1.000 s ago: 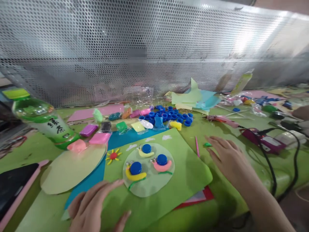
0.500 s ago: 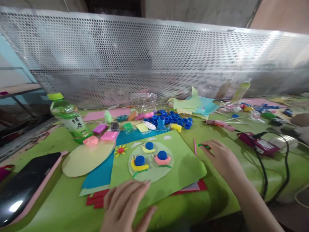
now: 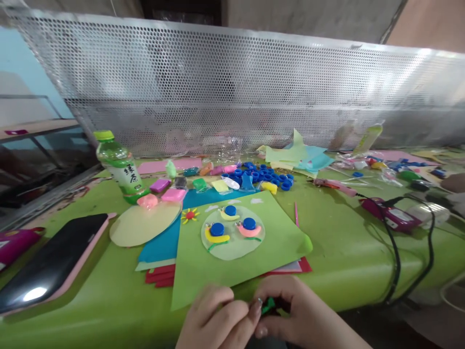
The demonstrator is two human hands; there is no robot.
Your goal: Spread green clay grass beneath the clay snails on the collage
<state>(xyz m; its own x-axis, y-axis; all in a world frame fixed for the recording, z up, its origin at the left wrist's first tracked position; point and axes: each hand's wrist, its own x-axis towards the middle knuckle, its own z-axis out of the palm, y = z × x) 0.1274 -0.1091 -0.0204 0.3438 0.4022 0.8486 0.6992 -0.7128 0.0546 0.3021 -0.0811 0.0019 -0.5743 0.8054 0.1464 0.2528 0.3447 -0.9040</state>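
Note:
My left hand [image 3: 212, 317] and my right hand [image 3: 296, 315] meet at the near edge of the table, fingers curled together. Between their fingertips sits a small piece of green clay [image 3: 269, 305], pinched by both. Just beyond them lies a light green paper sheet [image 3: 279, 242] carrying a pale round disc [image 3: 232, 247] with three clay snails topped by blue bottle caps [image 3: 217, 229]. A small red and yellow clay sun [image 3: 190, 214] sits on the blue paper [image 3: 160, 247] to its left.
A green tea bottle [image 3: 121, 167] stands at back left beside clay packets [image 3: 173, 195] and a pale paper circle [image 3: 143, 224]. A black phone in a pink case [image 3: 51, 261] lies left. Blue caps [image 3: 261, 174] pile at the back; a pink tool [image 3: 385, 213] with black cable lies right.
My right hand picked up the green clay piece from the table at right and drew back to the near edge. My left hand left the paper and joined it.

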